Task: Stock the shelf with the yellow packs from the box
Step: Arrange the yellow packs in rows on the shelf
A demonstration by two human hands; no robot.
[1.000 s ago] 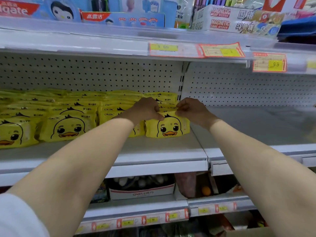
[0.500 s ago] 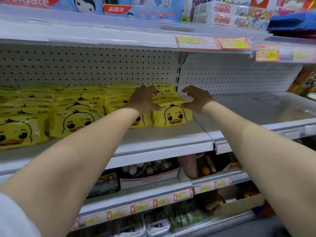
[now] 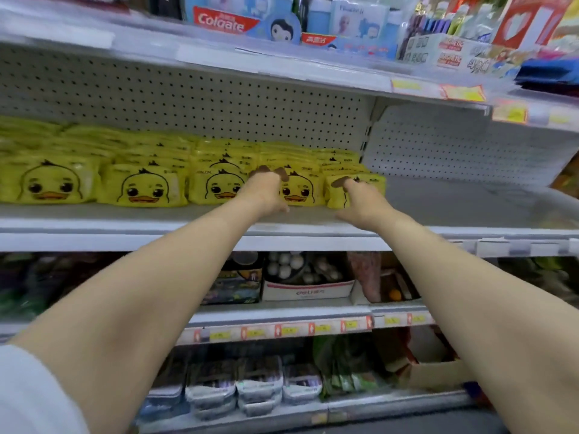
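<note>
Store shelf point(image 3: 454, 211) with pegboard back, yellow packs point(image 3: 144, 187) in rows along its left part, left hand point(image 3: 266, 195) and right hand point(image 3: 360, 203) both loosely spread, gripping nothing, against the rightmost packs' fronts, contact blurred.

Blur darkens the fingertips point(image 3: 283, 174) of the left hand point(image 3: 266, 192), which covers half the duck face on the yellow pack point(image 3: 305, 191) behind it; contact cannot be made out. The right hand point(image 3: 360, 202) hides the front of the end pack point(image 3: 374, 183). Price tags point(image 3: 463, 93) above and right of the right hand are smeared unreadable; the rail labels point(image 3: 283, 331) below both hands are too small to read. A white sleeve point(image 3: 28, 393) behind the left hand is cropped at the corner. The right forearm screens part of a cardboard box point(image 3: 438, 372).
</note>
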